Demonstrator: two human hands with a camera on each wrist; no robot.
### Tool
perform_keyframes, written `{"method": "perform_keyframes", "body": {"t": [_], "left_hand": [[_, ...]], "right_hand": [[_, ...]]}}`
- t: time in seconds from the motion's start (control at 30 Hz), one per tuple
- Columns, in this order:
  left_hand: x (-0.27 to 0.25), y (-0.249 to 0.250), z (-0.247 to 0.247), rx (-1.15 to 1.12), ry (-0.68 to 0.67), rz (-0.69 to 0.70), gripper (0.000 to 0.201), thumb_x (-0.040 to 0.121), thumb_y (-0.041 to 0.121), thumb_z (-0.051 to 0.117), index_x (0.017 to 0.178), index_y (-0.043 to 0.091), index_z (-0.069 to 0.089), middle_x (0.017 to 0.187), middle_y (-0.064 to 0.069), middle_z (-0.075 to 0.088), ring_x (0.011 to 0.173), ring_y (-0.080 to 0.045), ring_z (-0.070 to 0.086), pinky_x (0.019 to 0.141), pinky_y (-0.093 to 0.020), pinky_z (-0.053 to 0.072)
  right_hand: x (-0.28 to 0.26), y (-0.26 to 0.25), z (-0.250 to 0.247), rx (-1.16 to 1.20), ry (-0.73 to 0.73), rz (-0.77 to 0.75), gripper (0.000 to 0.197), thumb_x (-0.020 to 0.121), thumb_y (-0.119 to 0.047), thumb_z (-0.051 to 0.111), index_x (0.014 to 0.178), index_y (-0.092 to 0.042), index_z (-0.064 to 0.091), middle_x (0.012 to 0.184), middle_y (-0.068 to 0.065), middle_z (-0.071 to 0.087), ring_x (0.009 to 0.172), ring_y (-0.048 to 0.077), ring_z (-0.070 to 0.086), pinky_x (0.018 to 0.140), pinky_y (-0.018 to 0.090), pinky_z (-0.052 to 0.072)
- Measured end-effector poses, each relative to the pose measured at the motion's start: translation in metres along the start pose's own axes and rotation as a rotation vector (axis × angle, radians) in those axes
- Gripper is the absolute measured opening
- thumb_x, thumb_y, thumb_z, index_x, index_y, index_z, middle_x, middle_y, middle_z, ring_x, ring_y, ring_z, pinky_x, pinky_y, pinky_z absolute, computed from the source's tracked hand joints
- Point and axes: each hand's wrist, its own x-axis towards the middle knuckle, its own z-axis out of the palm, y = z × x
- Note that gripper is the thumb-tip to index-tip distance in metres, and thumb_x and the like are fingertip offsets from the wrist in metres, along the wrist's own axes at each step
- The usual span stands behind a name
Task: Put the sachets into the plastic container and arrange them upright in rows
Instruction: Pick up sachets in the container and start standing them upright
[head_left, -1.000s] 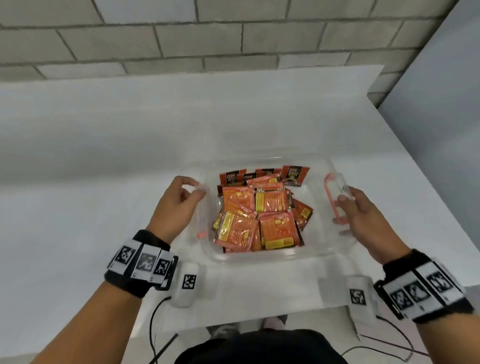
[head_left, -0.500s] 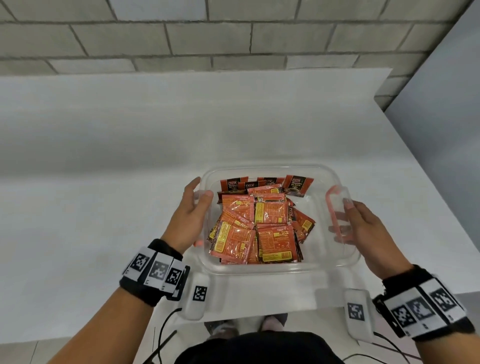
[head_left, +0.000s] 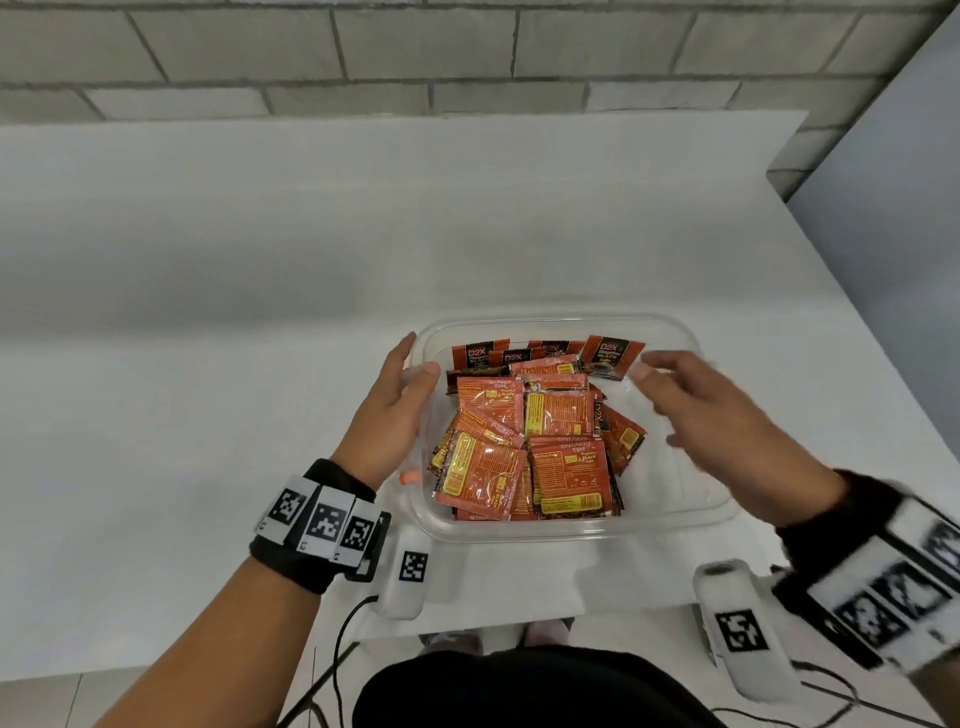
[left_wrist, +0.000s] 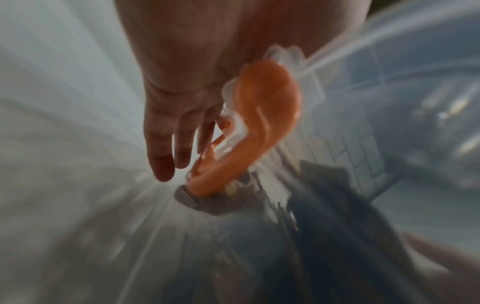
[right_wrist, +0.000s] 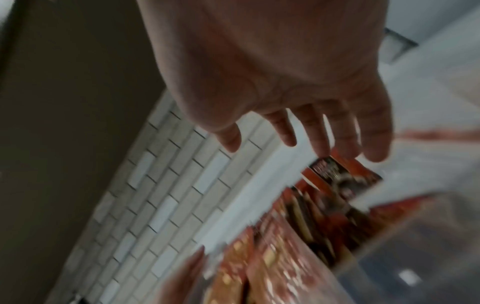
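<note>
The sachets (head_left: 524, 436) are all in the container (head_left: 571, 527) near the counter's front edge, but only a few at its far wall stand; most lie flat, so I judge the rows mostly undone. The left hand (head_left: 392, 415) rests with relaxed fingers on its left side, the right hand (head_left: 722, 415) hovers over it, fingers apart and empty; only the left wrist view shows the orange latch (left_wrist: 262, 127)

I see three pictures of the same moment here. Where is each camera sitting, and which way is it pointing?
Head: worn on the head, looking forward and down at the plastic container of sachets on the white table; both forearms, the left hand and the right hand show.
Left wrist: on the left wrist, looking along the palm and fingers at the container's orange handle.
Right wrist: on the right wrist, looking along the open fingers toward the sachets and the brick wall.
Shared: all three show the container.
</note>
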Motion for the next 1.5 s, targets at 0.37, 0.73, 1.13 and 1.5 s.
{"method": "perform_keyframes", "body": {"t": [0.37,0.73,1.13,1.5], "left_hand": [[0.005,-0.007,0.003,-0.045,0.023,0.019,0.045,0.102,0.032,0.038,0.146,0.034,0.028,0.115,0.011,0.059,0.118,-0.013,0.053,0.108,-0.049,0.037],[0.0,-0.001,0.005,-0.049,0.03,0.069,0.04,0.104,0.024,0.034,0.143,0.025,0.032,0.103,0.018,0.059,0.088,0.016,0.058,0.083,-0.006,0.043],[0.0,-0.004,0.003,-0.061,0.027,0.07,0.041,0.103,0.029,0.037,0.144,0.031,0.034,0.096,0.018,0.064,0.089,0.015,0.059,0.102,-0.04,0.043],[0.001,-0.005,0.004,-0.105,0.025,0.066,0.041,0.103,0.027,0.036,0.143,0.029,0.035,0.099,0.016,0.065,0.095,0.009,0.06,0.103,-0.041,0.042]], "right_hand": [[0.036,0.002,0.055,-0.008,-0.225,0.294,0.085,0.084,-0.077,0.024,0.151,-0.023,0.018,0.152,0.002,0.035,0.137,0.026,0.036,0.112,0.045,0.026],[0.04,-0.012,0.09,0.13,-0.195,0.266,0.082,0.089,-0.069,0.034,0.153,-0.021,0.013,0.157,0.0,0.021,0.143,0.024,0.023,0.116,0.041,0.021],[0.069,-0.012,0.019,0.29,0.077,0.38,0.049,0.098,-0.045,0.041,0.137,-0.016,0.041,0.121,0.0,0.042,0.126,0.021,0.038,0.108,0.044,0.033],[0.08,-0.027,0.064,0.329,-0.17,0.354,0.063,0.091,-0.057,0.045,0.133,-0.01,0.047,0.127,0.007,0.058,0.12,0.028,0.052,0.103,0.044,0.042]]}}
